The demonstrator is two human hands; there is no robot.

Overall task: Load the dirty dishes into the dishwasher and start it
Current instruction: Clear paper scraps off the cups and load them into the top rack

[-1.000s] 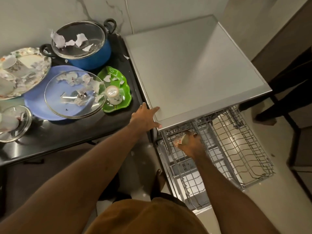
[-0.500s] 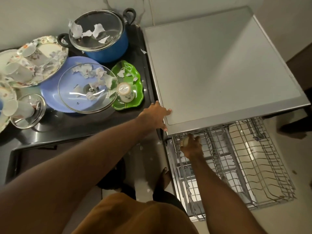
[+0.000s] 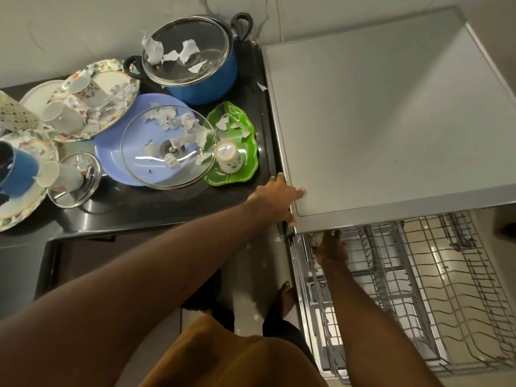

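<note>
The dishwasher (image 3: 391, 121) stands at right with its wire rack (image 3: 435, 289) pulled out below the grey top. My right hand (image 3: 331, 248) is at the rack's back left corner, under the top's edge, shut on a small white cup (image 3: 318, 239) that is mostly hidden. My left hand (image 3: 279, 196) rests flat on the front left corner of the dishwasher top, fingers spread. On the black counter (image 3: 145, 216) to the left lie dirty dishes: a green leaf plate (image 3: 240, 141) with an upturned cup (image 3: 227, 155), a glass lid (image 3: 164, 152) on a purple plate, and a blue pot (image 3: 201, 79).
Floral plates (image 3: 92, 107) with tipped cups and paper scraps crowd the counter's left end, beside a small glass lid (image 3: 75, 188) and a blue cup (image 3: 16, 171). Paper bits litter the floor by my bare foot (image 3: 283, 298). The rack's right half holds plate tines.
My right hand has moved with the cup deeper toward the rack's back left corner, partly under the dishwasher top. The left hand stays on the top's corner. The camera has shifted left.
</note>
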